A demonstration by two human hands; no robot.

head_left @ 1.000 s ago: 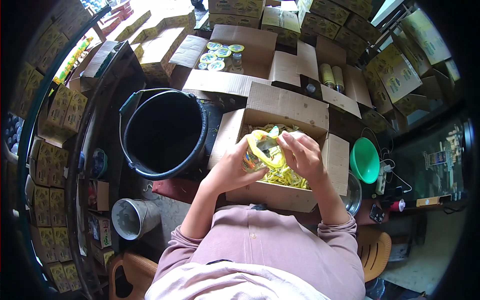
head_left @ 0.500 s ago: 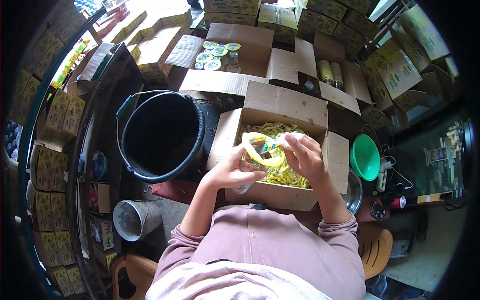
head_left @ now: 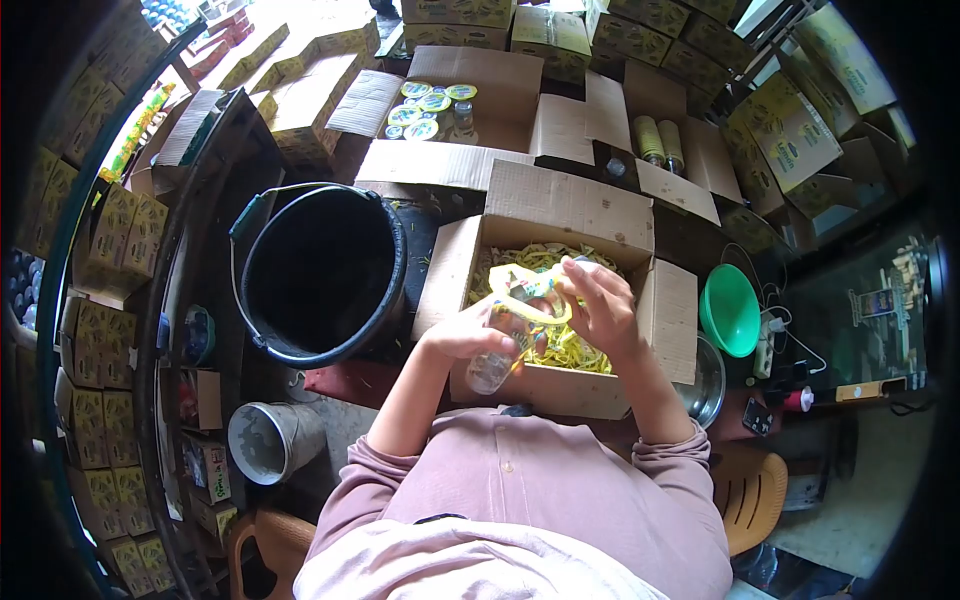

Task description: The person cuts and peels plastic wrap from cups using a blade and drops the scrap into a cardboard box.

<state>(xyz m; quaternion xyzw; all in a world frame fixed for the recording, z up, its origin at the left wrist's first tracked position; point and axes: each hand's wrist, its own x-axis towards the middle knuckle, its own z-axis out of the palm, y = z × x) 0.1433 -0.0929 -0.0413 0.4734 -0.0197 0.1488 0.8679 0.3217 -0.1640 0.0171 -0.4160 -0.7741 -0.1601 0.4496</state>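
My left hand (head_left: 462,338) is closed around a clear plastic bottle (head_left: 488,372), tilted with its base toward me. My right hand (head_left: 605,308) pinches a yellow printed label band (head_left: 545,316), which forms an open loop at the bottle's upper end. Whether the loop encircles the bottle or only lies against it, I cannot tell. Beneath both hands stands an open cardboard box (head_left: 570,205) filled with many loose yellow label strips (head_left: 565,352).
To the left is a large dark bucket (head_left: 400,250), with a grey bucket (head_left: 262,440) lower down. At the right are a green bowl (head_left: 730,312) and a metal bowl (head_left: 712,385). Behind, an open carton (head_left: 450,165) holds several yellow-lidded containers (head_left: 425,105).
The bottle has come into fuller view below my left hand, its base tipped toward me. The yellow band's loop has widened and shifted slightly, still in my right fingers.
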